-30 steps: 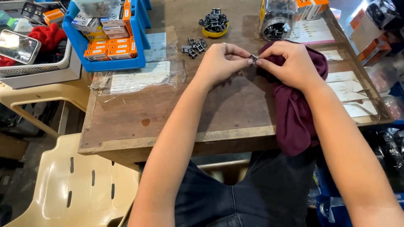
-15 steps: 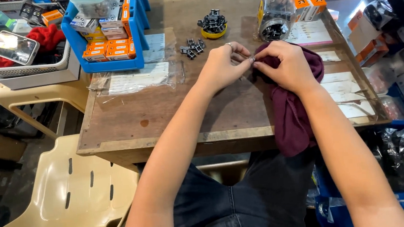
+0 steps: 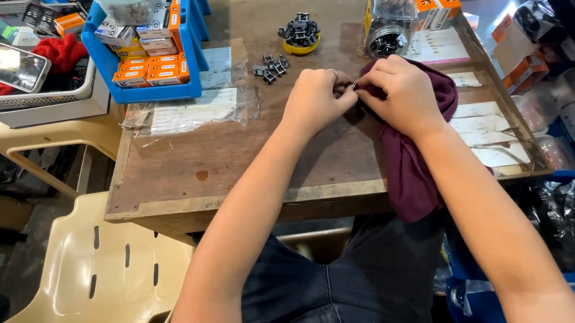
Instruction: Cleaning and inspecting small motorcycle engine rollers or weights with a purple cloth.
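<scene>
1. The left hand [image 3: 315,99] and the right hand [image 3: 400,94] are meeting fingertip to fingertip over the middle of the wooden table [image 3: 231,160], both pinching closed on one small dark metal part [image 3: 354,87] that is sitting right between them.
2. The right hand is resting on a maroon cloth [image 3: 411,164], which is draping off the table edge toward 6 o'clock.
3. At 11 o'clock of the hands, a few loose small metal parts [image 3: 270,69] are lying on the tabletop; further toward 12, more are piling on a yellow dish [image 3: 301,41].
4. At 1 o'clock, a clear plastic jar [image 3: 386,22] is lying on its side, orange boxes [image 3: 435,1] just behind it.
5. Over at 10 o'clock, a blue bin [image 3: 154,93] is holding stacked small boxes, with plastic-sleeved paper sheets [image 3: 188,111] touching its near wall.
</scene>
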